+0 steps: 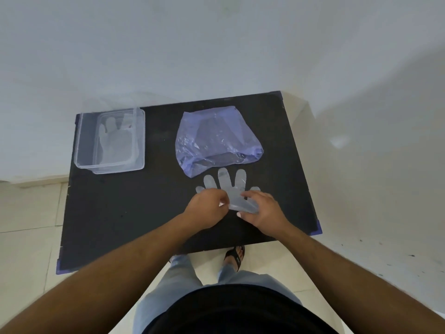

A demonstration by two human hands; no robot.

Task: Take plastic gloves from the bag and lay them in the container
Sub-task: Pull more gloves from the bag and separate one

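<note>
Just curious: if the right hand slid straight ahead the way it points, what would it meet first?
Probably the clear glove that the right hand already grips, then the purple bag beyond; depth is uncertain.

Both hands cover the glove's (231,189) cuff; bag (216,141) contents unclear.

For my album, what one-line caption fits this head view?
Both hands, left and right, pinch a clear glove on the black table, between bag and container.
</note>
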